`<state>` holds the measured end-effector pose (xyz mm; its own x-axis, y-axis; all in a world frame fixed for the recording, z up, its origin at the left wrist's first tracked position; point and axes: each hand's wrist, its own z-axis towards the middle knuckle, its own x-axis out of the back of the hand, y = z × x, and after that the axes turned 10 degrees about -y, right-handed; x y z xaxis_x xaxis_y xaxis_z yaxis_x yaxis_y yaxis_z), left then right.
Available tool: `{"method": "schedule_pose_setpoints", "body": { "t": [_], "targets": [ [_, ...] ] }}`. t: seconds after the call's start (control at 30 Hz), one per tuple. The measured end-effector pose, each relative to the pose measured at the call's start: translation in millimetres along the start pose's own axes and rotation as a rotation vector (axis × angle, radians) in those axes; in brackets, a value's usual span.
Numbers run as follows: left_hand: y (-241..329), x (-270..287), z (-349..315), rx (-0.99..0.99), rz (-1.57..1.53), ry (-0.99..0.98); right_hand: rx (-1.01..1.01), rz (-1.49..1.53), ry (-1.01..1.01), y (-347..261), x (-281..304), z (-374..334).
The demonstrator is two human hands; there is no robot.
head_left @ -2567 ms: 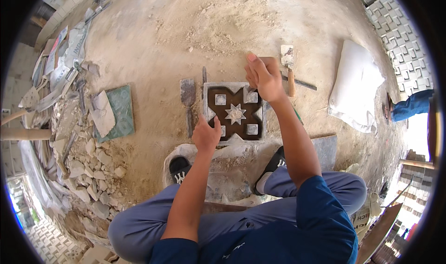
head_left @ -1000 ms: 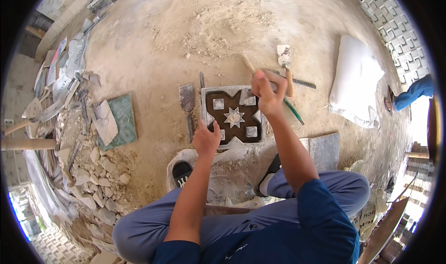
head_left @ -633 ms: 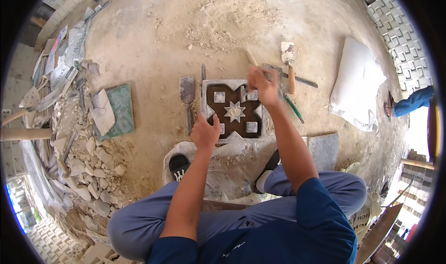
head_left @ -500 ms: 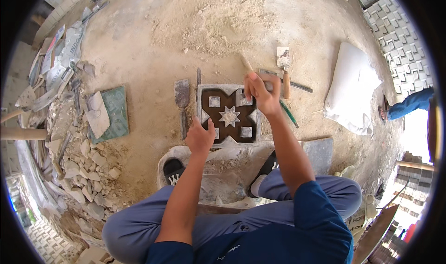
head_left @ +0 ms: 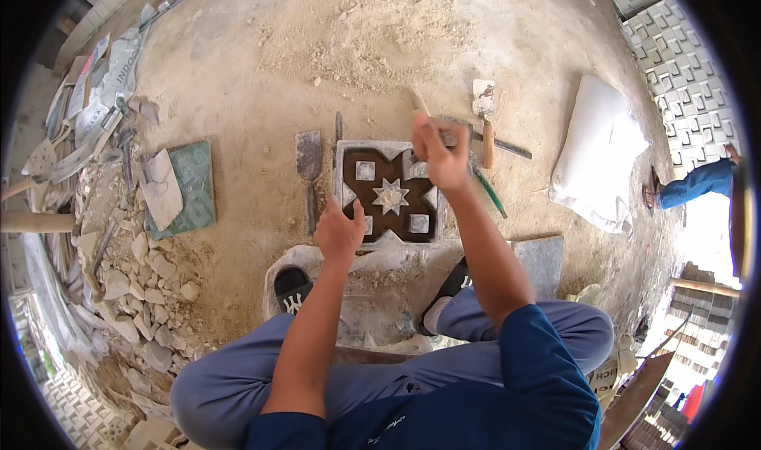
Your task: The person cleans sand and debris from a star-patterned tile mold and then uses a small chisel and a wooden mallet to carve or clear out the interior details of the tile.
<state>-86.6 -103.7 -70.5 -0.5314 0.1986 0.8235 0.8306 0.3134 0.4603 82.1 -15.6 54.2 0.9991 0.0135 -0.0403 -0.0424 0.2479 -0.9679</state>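
Note:
Between my feet lies a square grey mould (head_left: pixel 341 169) with a dark recessed pattern and a pale eight-pointed star (head_left: pixel 390 197) at its centre. My left hand (head_left: pixel 341 230) rests at the mould's left edge with thumb and forefinger apart, holding nothing. Over the upper right corner, my right hand (head_left: pixel 445 158) is closed round a tool with a pale wooden handle (head_left: pixel 419 101); its working end is hidden and blurred. Left of the mould lies a flat metal spatula (head_left: pixel 309 161). To its right are a trowel (head_left: pixel 487 129) with a wooden handle and a green pen-like tool (head_left: pixel 491 194).
A green tile (head_left: pixel 193 192) with a pale broken piece (head_left: pixel 162 190) lies left, beside rubble (head_left: pixel 147 284). A white sack (head_left: pixel 596 157) lies right, near another person's leg (head_left: pixel 697 187). Sandy powder (head_left: pixel 380 34) is heaped beyond the mould. A grey slab (head_left: pixel 541 264) lies by my right foot.
My right hand has shifted slightly left over the mould's corner with the wooden-handled tool. My left hand stays at the left edge. The whole view has shifted a little.

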Motion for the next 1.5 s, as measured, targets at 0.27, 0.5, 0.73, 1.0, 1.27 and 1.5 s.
{"method": "schedule_pose_setpoints", "body": {
  "t": [0.27, 0.5, 0.73, 1.0, 1.27, 1.5],
  "targets": [
    [2.4, 4.9, 2.0, 0.016, 0.004, -0.075, 0.032, 0.033, -0.058, 5.0, 8.4, -0.8],
    [-4.0, -1.0, 0.3, -0.006, -0.003, -0.022, -0.038, -0.160, -0.112, -5.3, 6.4, 11.6],
    [3.0, 2.3, 3.3, -0.002, -0.026, -0.040, -0.107, -0.147, -0.145, 11.7, 13.6, 7.3],
    [3.0, 1.3, -1.8, -0.004, -0.014, -0.059, -0.110, -0.329, -0.070, 5.1, 5.7, 6.6],
    [4.7, -0.5, 4.2, -0.021, -0.045, -0.029, -0.063, -0.277, -0.002, 15.3, 4.7, 21.0],
    [-0.2, 0.3, 0.9, -0.013, -0.046, -0.032, -0.081, -0.346, -0.138, 35.8, 17.4, 16.4]
  ]
}}
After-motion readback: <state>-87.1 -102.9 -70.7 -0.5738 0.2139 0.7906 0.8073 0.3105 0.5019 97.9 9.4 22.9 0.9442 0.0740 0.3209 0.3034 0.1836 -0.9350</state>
